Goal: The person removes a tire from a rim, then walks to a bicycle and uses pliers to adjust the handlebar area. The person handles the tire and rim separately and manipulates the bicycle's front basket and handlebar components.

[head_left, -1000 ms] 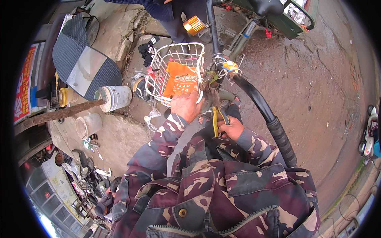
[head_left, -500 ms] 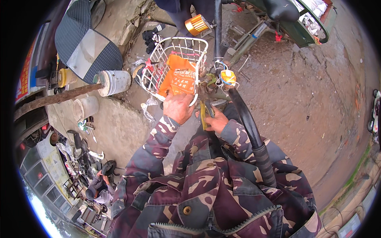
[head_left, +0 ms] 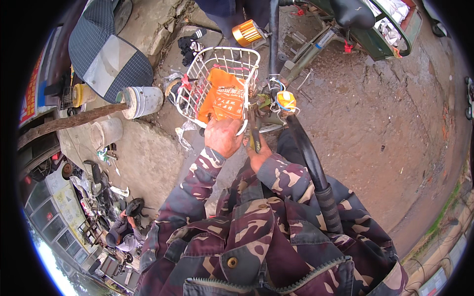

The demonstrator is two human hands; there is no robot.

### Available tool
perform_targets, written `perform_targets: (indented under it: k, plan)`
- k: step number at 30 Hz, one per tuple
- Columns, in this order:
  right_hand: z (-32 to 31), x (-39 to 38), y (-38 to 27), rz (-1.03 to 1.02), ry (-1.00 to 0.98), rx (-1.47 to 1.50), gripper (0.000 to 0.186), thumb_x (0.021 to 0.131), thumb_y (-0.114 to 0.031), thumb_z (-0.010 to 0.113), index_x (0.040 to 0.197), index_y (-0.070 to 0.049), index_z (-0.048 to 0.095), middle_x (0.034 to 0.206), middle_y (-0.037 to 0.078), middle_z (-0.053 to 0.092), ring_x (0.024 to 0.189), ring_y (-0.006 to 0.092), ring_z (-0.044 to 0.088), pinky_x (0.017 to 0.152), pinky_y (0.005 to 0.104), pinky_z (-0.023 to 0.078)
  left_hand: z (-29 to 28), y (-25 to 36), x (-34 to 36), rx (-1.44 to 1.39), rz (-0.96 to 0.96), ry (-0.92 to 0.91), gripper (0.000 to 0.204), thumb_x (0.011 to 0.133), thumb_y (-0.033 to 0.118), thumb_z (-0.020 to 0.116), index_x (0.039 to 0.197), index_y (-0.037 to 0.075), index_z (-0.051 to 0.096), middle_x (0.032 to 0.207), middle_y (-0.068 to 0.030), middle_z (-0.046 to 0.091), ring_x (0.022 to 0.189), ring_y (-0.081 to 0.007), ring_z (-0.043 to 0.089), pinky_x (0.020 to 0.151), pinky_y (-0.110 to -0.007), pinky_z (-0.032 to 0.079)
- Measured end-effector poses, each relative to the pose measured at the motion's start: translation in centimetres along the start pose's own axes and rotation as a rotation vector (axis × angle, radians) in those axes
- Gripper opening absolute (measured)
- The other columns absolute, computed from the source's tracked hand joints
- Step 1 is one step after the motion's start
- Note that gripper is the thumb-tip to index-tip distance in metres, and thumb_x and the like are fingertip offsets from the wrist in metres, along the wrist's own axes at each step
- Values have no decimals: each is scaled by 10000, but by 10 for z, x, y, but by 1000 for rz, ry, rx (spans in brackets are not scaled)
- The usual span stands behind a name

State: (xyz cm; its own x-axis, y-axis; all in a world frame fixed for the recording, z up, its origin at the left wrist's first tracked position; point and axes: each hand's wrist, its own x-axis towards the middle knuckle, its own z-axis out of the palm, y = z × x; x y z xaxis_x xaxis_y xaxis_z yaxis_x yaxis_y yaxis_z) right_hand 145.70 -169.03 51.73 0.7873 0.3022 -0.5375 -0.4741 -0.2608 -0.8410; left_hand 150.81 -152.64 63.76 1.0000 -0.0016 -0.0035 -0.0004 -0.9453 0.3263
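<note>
A white wire basket (head_left: 253, 55) hangs at the front of a cycle, with an orange printed bag (head_left: 223, 93) inside it. Closed over the basket's near rim is my left hand (head_left: 223, 138), its fingertips against the bag's lower edge. Just right of it, my right hand (head_left: 258, 155) wraps round the yellow-and-black handles of a pair of pliers (head_left: 256, 139). The tool points away from me, beside the basket's near right corner; I cannot make out what its jaws touch. A yellow-orange lamp (head_left: 286, 100) with wires round it sits close by on the black handlebar (head_left: 302, 143).
White buckets (head_left: 143, 102) and a wooden pole (head_left: 74, 126) lie to the left. At the top, a person in dark clothes stands by an orange ribbed lamp (head_left: 247, 33). A green cart (head_left: 402, 42) is at the upper right. Another person (head_left: 118, 232) crouches at lower left among parts.
My right hand has shifted slightly left, and the spread handles of the pliers have come together. My left hand stays on the basket rim.
</note>
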Motion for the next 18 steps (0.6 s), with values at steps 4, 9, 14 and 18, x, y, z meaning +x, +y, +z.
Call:
perform_targets:
  k: [4, 9, 14, 18]
  plan:
    - [-24, -16, -31, 67, -54, -200, 712, 978, -151, 644, 1597, -22, 319, 1272, 174, 658, 1133, 244, 648, 1009, 335, 486, 2, -4, -1, -7, 52, 53, 204, 857, 311, 771, 845, 126, 685, 708, -53, 639, 699, -275, 671, 658, -422, 440]
    - [-22, -9, -45, 167, -71, -80, 717, 976, -160, 646, 1599, -25, 318, 1241, 172, 676, 1110, 242, 663, 993, 337, 491, 1, -4, -1, -4, 28, -16, 182, 808, 278, 772, 876, 131, 689, 735, -48, 638, 741, -272, 680, 715, -425, 451]
    - [-5, -4, -25, 106, 12, -48, 679, 978, -140, 642, 1580, -26, 351, 1190, 159, 694, 1071, 218, 669, 975, 326, 496, -1, -4, -2, -14, 9, -23, 178, 782, 257, 769, 883, 133, 691, 744, -47, 635, 760, -270, 683, 743, -434, 459]
    - [6, 5, -14, 57, 42, 26, 682, 954, -134, 680, 1555, -23, 376, 1182, 158, 699, 1084, 225, 668, 986, 336, 498, 0, -5, -1, -15, 34, -8, 171, 786, 255, 766, 880, 133, 693, 742, -48, 635, 755, -269, 681, 743, -438, 462]
